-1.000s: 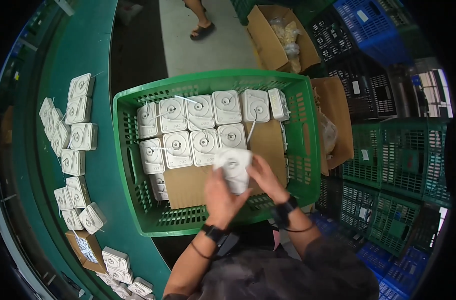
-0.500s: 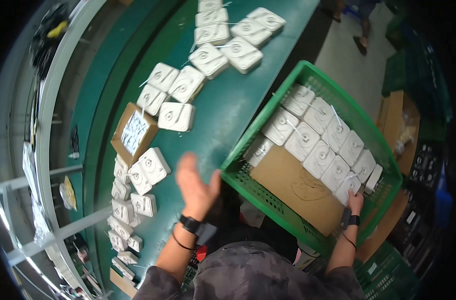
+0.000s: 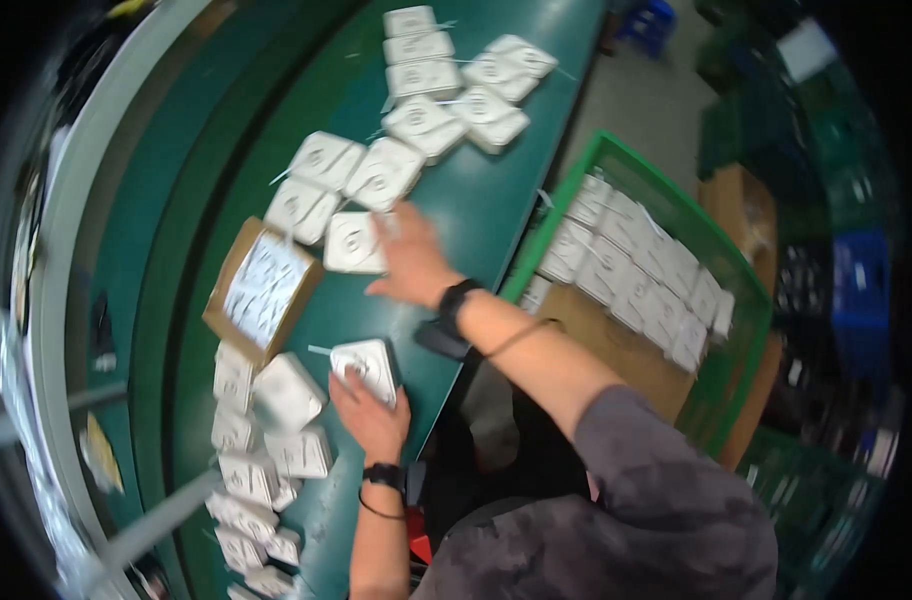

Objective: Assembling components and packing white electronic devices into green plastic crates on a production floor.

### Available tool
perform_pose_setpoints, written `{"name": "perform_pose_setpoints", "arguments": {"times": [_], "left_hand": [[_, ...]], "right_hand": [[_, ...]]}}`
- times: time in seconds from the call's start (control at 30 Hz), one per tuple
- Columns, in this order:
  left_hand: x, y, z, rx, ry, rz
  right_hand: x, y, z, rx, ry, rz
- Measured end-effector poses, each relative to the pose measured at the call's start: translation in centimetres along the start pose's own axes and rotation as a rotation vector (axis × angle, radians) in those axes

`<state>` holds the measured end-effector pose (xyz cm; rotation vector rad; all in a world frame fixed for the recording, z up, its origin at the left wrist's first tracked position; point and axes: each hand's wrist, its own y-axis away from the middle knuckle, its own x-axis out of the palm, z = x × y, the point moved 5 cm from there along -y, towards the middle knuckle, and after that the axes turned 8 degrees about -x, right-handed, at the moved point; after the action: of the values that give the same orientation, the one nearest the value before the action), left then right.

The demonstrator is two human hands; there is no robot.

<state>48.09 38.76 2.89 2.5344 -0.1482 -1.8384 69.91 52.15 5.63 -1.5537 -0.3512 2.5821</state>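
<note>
White square plastic devices with rounded corners, a raised ring and a thin white cord are spread over the green bench (image 3: pixel 446 240). My left hand (image 3: pixel 371 415) is closed around the near edge of one white square device (image 3: pixel 371 358), fingers over its top and thumb at its right side. My right hand (image 3: pixel 413 258) reaches across the bench, slightly blurred, with fingers apart. Its fingertips are at the right edge of another white device (image 3: pixel 350 244); whether they press on it I cannot tell.
A small cardboard box (image 3: pixel 294 318) with printed white pieces sits left of my hands. White devices (image 3: pixel 246 478) line the bench's left side, and more (image 3: pixel 416 78) lie at the far end. At right, a green crate (image 3: pixel 744 345) holds rows of devices over cardboard (image 3: pixel 586 325).
My right hand has left the crate and crossed to the bench device. My left hand has come down and taken hold of a white device, which now lies nearer the bench edge.
</note>
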Motion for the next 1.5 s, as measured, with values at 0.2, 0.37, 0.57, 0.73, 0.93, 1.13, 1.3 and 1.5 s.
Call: {"name": "perform_pose_setpoints", "arguments": {"times": [0.2, 0.37, 0.57, 0.73, 0.93, 1.13, 1.3, 1.5], "left_hand": [[-0.3, 1.6, 2.9, -0.068, 0.014, 0.021], [-0.3, 0.5, 2.1, -0.171, 0.259, 0.152], [-5.4, 1.7, -5.4, -0.139, 0.644, 0.220], [-5.3, 2.6, -13.6, 0.114, 0.780, 0.356], [-3.8, 3.5, -18.7, 0.122, 0.616, 0.339], [-0.8, 5.0, -22.9, 0.194, 0.557, 0.374], [1.8, 5.9, -26.6, 0.419, 0.439, 0.319], [6.2, 8.3, -28.6, 0.538, 0.093, 0.741]], "right_hand": [[4.2, 0.9, 2.7, 0.156, 0.104, 0.019], [-0.7, 5.8, 1.1, 0.429, -0.454, 0.063], [-14.4, 21.3, -2.4, 0.670, -0.435, -0.304], [-8.0, 28.6, -10.5, 1.077, -0.221, -0.026], [-3.2, 25.0, -10.0, 1.226, -0.325, 0.220], [-3.5, 30.6, -15.0, 1.029, -0.947, 0.156], [-8.0, 34.3, -13.8, 1.339, -1.449, -0.179], [-9.0, 34.8, -13.9, 1.140, -1.370, -0.368]]}}
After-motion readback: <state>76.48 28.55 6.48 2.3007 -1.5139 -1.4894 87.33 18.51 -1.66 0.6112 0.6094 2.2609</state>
